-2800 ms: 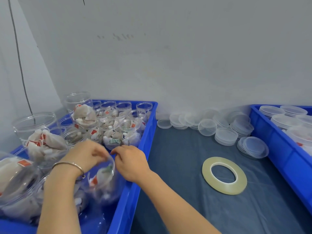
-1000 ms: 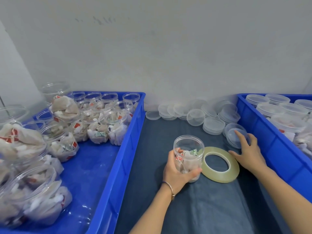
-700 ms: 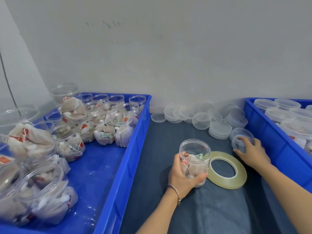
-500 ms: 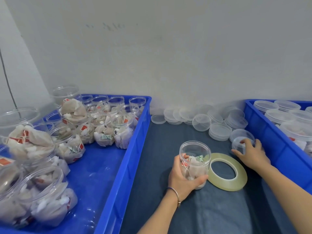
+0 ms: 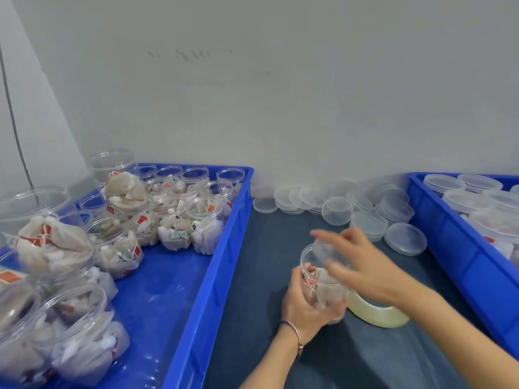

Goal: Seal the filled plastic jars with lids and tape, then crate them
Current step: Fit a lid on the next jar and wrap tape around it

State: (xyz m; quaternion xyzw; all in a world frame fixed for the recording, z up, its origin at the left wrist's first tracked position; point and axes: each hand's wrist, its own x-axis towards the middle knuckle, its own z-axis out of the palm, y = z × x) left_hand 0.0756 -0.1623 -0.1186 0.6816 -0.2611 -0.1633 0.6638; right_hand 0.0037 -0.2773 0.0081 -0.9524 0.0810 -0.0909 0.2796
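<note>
Lidding a filled jar between two blue crates

Our left hand point(image 5: 304, 301) wraps the jar point(image 5: 323, 279) standing on the dark mat point(image 5: 266, 262); our right hand point(image 5: 362, 265), blurred, pinches a clear lid point(image 5: 327, 248) over its mouth, tape roll point(image 5: 376, 314) just beside.

A clear plastic jar point(image 5: 323, 284) packed with tea bags stands upright on the desk, a clear lid point(image 5: 327, 248) blurred at its open mouth. A yellowish tape roll point(image 5: 376, 314) lies flat just beside it.
</note>
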